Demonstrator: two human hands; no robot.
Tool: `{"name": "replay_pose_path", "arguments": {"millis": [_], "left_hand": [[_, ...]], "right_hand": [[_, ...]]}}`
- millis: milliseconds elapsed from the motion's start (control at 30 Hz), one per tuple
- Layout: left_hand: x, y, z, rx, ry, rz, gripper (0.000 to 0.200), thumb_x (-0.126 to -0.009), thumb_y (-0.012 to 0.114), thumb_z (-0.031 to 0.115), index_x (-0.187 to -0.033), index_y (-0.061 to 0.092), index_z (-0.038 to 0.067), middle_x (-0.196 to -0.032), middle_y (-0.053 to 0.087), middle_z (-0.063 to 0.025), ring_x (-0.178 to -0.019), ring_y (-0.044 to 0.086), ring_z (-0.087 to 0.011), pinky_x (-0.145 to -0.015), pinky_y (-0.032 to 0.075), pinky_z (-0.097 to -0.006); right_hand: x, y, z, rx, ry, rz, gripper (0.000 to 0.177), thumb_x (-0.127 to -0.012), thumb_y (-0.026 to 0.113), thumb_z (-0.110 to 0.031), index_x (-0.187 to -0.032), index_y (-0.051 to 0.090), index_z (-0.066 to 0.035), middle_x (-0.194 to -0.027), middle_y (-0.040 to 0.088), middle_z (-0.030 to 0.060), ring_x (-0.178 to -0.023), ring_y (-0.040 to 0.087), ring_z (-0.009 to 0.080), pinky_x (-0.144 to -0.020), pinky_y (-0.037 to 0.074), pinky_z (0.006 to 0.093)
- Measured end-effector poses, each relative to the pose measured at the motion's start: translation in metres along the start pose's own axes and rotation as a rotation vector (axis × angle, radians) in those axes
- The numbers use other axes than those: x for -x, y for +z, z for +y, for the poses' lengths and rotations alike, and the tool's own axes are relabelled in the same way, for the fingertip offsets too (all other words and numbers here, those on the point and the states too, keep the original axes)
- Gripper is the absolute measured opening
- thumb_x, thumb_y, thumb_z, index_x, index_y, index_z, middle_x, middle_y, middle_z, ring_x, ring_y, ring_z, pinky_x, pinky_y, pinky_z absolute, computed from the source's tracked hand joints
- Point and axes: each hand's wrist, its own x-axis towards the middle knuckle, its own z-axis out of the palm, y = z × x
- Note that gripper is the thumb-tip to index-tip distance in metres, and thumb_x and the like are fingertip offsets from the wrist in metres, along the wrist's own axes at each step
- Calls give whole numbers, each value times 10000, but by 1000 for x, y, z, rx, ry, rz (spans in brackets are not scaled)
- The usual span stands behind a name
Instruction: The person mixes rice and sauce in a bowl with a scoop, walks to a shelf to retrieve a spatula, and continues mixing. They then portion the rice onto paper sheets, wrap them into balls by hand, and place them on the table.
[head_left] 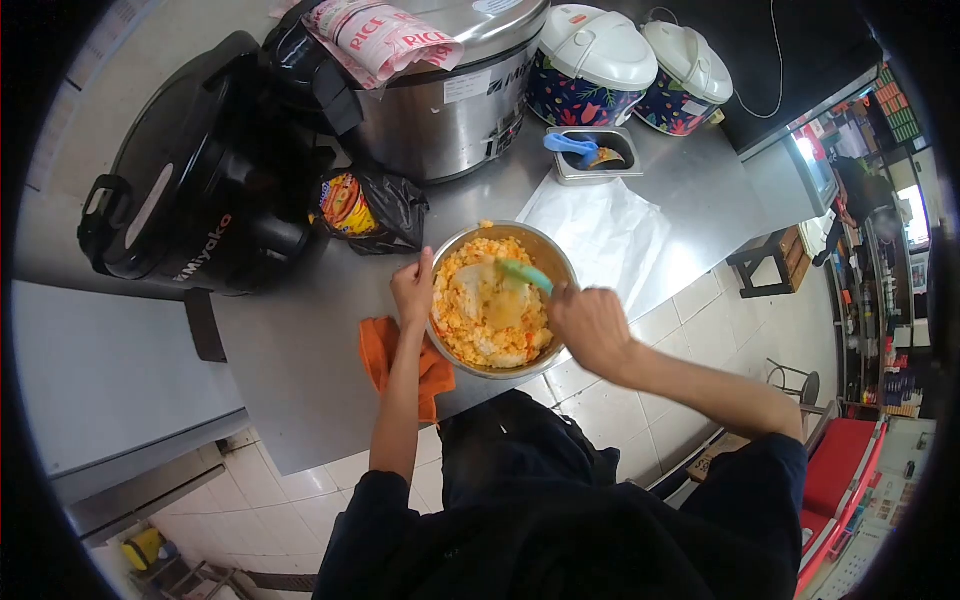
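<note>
A round metal bowl (572,262) holds orange-yellow rice (462,318) with some paler patches. My left hand (412,288) grips the bowl's left rim, thumb up along the edge. In my right hand (590,325) is the green handle of a rice paddle (525,272); its head is blurred and lies over the rice near the middle of the bowl. An orange cloth (385,355) lies on the counter just left of the bowl, partly under my left forearm.
A steel rice cooker (430,125) stands behind, with a black one (215,180) at left and two floral cookers (590,75) at back right. A black plastic bag (395,205), white paper (600,230) and a metal container (600,175) with a blue-handled utensil surround the bowl.
</note>
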Motion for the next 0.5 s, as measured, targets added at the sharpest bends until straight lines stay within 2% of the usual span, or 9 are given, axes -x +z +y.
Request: {"name": "replay_pose_path", "arguments": {"millis": [33, 100, 167, 233, 267, 333, 400, 500], "left_hand": [[5, 0, 0, -1, 0, 2, 531, -858, 523, 356, -554, 417, -66, -454, 270, -43, -472, 269, -79, -426, 265, -309], [14, 1, 0, 116, -123, 94, 535, -870, 506, 354, -544, 414, -60, -460, 260, -32, -471, 264, -78, -427, 265, -304], [21, 5, -7, 145, -155, 145, 535, -873, 501, 353, -540, 415, -56, -458, 265, -26, -470, 264, -77, -427, 267, -300], [27, 8, -9, 174, -193, 200, 534, -876, 496, 353, -536, 416, -52, -455, 270, -20, -469, 265, -76, -428, 269, -295], [30, 9, -9, 195, -180, 224, 529, -878, 493, 349, -540, 438, -54, -443, 302, -23, -461, 279, -72, -429, 280, -291], [34, 10, -7, 215, -165, 247, 525, -881, 489, 345, -543, 460, -56, -431, 335, -26, -453, 292, -69, -430, 290, -286], [36, 13, -3, 255, -169, 295, 510, -883, 485, 340, -577, 531, -65, -434, 427, -28, -443, 344, -60, -437, 318, -273], [38, 11, 4, 228, -162, 293, 489, -886, 480, 334, -624, 588, -64, -453, 483, -30, -449, 386, -53, -448, 338, -259]], "right_hand": [[6, 11, -6, 56, -80, 51, 91, -685, 532, -52, -743, 545, 17, -645, 544, 99, -580, 586, 189, -473, 442, 264], [14, 34, -15, 55, -99, 107, 116, -693, 530, -49, -788, 539, 16, -648, 536, 96, -583, 586, 192, -472, 441, 271], [19, 46, -7, 31, -101, 134, 124, -701, 529, -52, -804, 537, 16, -655, 542, 93, -583, 587, 190, -474, 442, 275], [14, 37, 5, 3, 72, 155, 110, -715, 527, -57, -805, 528, 6, -640, 545, 91, -547, 583, 202, -468, 450, 295], [15, 27, 8, -143, 193, 181, 76, -731, 519, -64, -764, 520, 4, -601, 555, 112, -510, 581, 237, -447, 451, 325], [14, 12, 9, -270, 184, 166, 90, -748, 515, -79, -727, 510, 8, -553, 552, 138, -486, 577, 273, -423, 452, 352], [4, 33, -9, -329, 149, 172, 132, -769, 510, -100, -703, 521, 14, -553, 564, 144, -499, 588, 285, -426, 463, 366], [-14, 69, -37, -302, 32, 72, 118, -757, 512, -86, -700, 605, -40, -610, 601, 127, -547, 615, 263, -481, 502, 346]]}}
